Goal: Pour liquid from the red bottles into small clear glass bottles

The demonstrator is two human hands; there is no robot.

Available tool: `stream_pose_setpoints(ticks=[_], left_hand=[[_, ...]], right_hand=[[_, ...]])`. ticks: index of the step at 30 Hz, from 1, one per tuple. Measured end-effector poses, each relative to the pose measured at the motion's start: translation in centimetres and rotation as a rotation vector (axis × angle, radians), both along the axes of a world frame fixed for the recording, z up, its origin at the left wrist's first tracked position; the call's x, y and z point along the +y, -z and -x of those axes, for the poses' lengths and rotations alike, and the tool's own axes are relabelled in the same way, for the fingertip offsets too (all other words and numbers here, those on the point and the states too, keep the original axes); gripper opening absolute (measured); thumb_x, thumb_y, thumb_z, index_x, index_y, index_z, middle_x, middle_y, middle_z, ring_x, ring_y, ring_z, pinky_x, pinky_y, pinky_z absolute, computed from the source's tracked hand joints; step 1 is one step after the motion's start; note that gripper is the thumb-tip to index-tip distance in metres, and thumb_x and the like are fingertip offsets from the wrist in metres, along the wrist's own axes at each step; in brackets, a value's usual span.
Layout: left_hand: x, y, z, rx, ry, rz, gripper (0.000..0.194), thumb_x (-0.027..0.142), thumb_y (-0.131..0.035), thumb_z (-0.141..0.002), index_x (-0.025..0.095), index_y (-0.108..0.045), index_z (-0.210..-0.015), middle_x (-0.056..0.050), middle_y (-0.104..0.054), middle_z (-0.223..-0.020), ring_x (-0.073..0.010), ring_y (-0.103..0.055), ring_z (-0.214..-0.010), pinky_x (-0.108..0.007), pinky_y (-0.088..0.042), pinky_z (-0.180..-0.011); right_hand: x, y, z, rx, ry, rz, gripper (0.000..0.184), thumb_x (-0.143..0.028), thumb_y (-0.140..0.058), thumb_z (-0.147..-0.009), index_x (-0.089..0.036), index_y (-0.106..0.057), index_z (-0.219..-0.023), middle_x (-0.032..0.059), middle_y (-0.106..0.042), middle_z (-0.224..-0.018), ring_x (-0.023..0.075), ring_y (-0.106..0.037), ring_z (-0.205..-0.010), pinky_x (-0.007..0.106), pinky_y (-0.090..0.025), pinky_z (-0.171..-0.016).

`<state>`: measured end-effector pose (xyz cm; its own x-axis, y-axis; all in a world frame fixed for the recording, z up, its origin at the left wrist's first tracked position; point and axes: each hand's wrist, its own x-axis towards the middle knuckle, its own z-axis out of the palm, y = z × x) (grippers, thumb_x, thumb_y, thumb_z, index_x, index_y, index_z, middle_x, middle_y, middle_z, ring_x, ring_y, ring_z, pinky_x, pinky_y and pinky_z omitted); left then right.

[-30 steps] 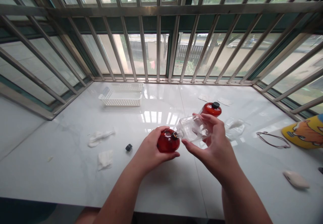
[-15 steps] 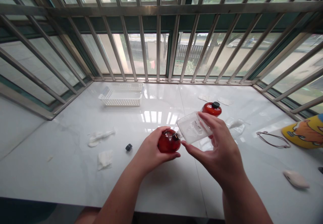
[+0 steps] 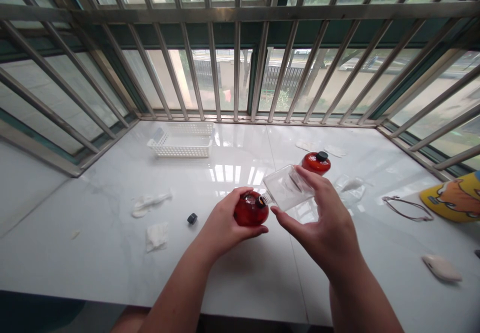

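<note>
Plainly, your left hand (image 3: pixel 224 219) clasps the round amber bottle (image 3: pixel 250 210) from the left; just right of it, your right hand (image 3: pixel 330 218) grips the clear rectangular bottle (image 3: pixel 284 191), neck at the amber one's mouth.

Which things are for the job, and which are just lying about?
For the job:
red bottle in the left hand
clear bottle in the right hand
loose black cap, probably
capped red bottle, maybe

Just lying about, probably:
white basket
pale pink object
yellow patterned object
</note>
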<state>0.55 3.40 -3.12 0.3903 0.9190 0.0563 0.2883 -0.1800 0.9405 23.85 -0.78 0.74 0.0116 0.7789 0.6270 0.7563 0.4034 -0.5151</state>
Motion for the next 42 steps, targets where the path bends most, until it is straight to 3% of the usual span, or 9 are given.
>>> stream_pose_setpoints(ticks=[8,12,15,18,21,26,31,37,42], left_hand=[[0.4,0.4,0.5,0.049,-0.103,-0.028,0.08,0.046,-0.101,-0.075,0.034,-0.057,-0.14,-0.003,-0.071,-0.141,-0.0284,-0.069,-0.128,-0.042,-0.056,-0.111],[0.5,0.2,0.6,0.106,-0.17,-0.041,0.077,0.048,-0.1,-0.077,0.032,-0.057,-0.139,-0.005,-0.071,-0.141,-0.0304,-0.069,-0.13,-0.047,-0.054,-0.115],[0.1,-0.6,1.6,0.237,-0.16,-0.042,0.097,0.05,-0.103,-0.072,0.031,-0.051,-0.152,-0.011,-0.061,-0.158,-0.0369,-0.059,-0.146,-0.054,-0.049,-0.123],[-0.3,-1.7,4.2,0.45,-0.158,-0.127,0.116,0.051,-0.103,-0.069,0.032,-0.04,-0.164,-0.014,-0.045,-0.173,-0.041,-0.042,-0.16,-0.059,-0.04,-0.13],[-0.1,-2.2,7.6,0.696,-0.269,-0.166,0.095,0.047,-0.095,-0.077,0.027,-0.049,-0.158,-0.016,-0.056,-0.163,-0.0418,-0.051,-0.152,-0.058,-0.045,-0.124],[1.2,-0.8,10.6,0.972,-0.276,0.011,0.044,0.039,-0.086,-0.08,0.019,-0.073,-0.117,-0.016,-0.075,-0.12,-0.0399,-0.073,-0.112,-0.047,-0.056,-0.093],[1.8,0.5,9.9,0.948,-0.211,-0.01,0.007,0.026,-0.071,-0.088,0.021,-0.075,-0.091,-0.012,-0.079,-0.103,-0.033,-0.074,-0.094,-0.04,-0.051,-0.081],[1.7,-0.3,9.4,0.887,-0.225,-0.011,0.014,0.021,-0.065,-0.091,0.021,-0.077,-0.1,-0.011,-0.081,-0.105,-0.0336,-0.076,-0.099,-0.042,-0.055,-0.086],[0.8,-1.9,8.4,0.483,-0.372,0.022,0.027,0.043,-0.074,-0.095,0.027,-0.077,-0.115,-0.006,-0.082,-0.11,-0.0316,-0.078,-0.105,-0.046,-0.061,-0.094]], right_hand=[[1.3,2.1,0.8,0.569,0.045,0.42,0.065,-0.058,-0.079,-0.092,-0.029,-0.055,-0.146,0.0143,-0.064,-0.152,0.0326,-0.071,-0.126,0.052,-0.062,-0.105],[2.2,3.5,0.5,0.6,0.131,0.624,0.059,-0.067,-0.071,-0.094,-0.028,-0.061,-0.137,0.0128,-0.065,-0.149,0.0325,-0.074,-0.117,0.053,-0.061,-0.103],[2.7,5.0,0.3,0.621,0.127,0.705,0.054,-0.066,-0.069,-0.094,-0.027,-0.065,-0.131,0.0111,-0.068,-0.142,0.0295,-0.076,-0.107,0.049,-0.064,-0.097],[3.1,6.4,0.1,0.641,0.095,0.707,0.05,-0.064,-0.07,-0.094,-0.025,-0.068,-0.126,0.0116,-0.072,-0.134,0.0274,-0.077,-0.102,0.044,-0.065,-0.09],[3.2,7.2,0.2,0.628,0.066,0.677,0.047,-0.063,-0.068,-0.096,-0.024,-0.071,-0.122,0.0126,-0.075,-0.126,0.028,-0.077,-0.099,0.044,-0.065,-0.085],[3.5,7.3,0.5,0.612,0.088,0.716,0.042,-0.059,-0.064,-0.098,-0.024,-0.07,-0.121,0.011,-0.077,-0.119,0.0302,-0.076,-0.107,0.045,-0.063,-0.088],[3.4,7.0,0.5,0.516,0.102,0.731,0.039,-0.058,-0.061,-0.1,-0.025,-0.068,-0.121,0.0094,-0.078,-0.12,0.031,-0.074,-0.109,0.045,-0.058,-0.088],[3.2,6.4,0.5,0.4,0.166,0.696,0.037,-0.053,-0.055,-0.103,-0.024,-0.072,-0.121,0.0098,-0.08,-0.119,0.0326,-0.074,-0.109,0.048,-0.055,-0.092],[3.4,6.4,-0.2,0.325,0.176,0.676,0.038,-0.051,-0.053,-0.106,-0.023,-0.071,-0.123,0.011,-0.076,-0.126,0.0321,-0.074,-0.11,0.049,-0.058,-0.093]])
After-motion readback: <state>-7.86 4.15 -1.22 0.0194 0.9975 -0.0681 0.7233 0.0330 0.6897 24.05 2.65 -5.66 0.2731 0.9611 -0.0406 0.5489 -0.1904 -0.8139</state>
